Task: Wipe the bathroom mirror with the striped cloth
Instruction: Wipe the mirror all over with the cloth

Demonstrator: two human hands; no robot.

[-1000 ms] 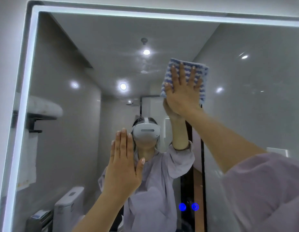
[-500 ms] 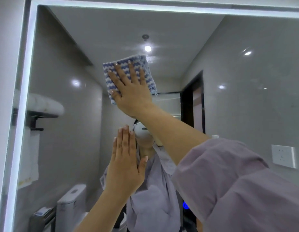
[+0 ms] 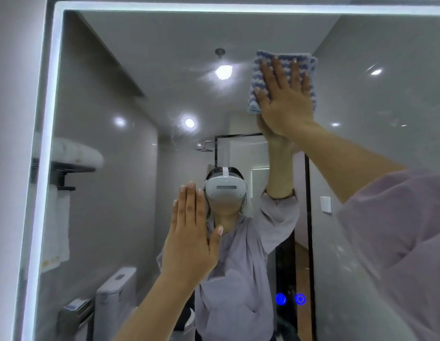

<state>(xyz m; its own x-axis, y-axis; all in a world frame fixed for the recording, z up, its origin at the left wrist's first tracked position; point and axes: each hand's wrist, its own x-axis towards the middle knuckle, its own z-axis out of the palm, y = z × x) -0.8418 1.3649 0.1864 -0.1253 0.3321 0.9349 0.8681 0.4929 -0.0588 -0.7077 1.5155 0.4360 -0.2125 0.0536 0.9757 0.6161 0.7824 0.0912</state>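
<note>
Facing the bathroom mirror, standing upright and filling nearly the whole view. Reaching up from 4 o'clock toward 1 o'clock with the right arm, its lilac sleeve bunching near the elbow. Holding the left hand up at 6 o'clock, palm toward the glass, fingers straight and close together, pointing to 12 o'clock; touching the glass or not, unclear. Pressing the right hand flat at 1 o'clock, fingers straight and slightly spread, pinning the striped cloth against the glass. Lying there folded nearly square, showing no clear long axis, wavy blue stripes running 9 to 3 o'clock.
</note>
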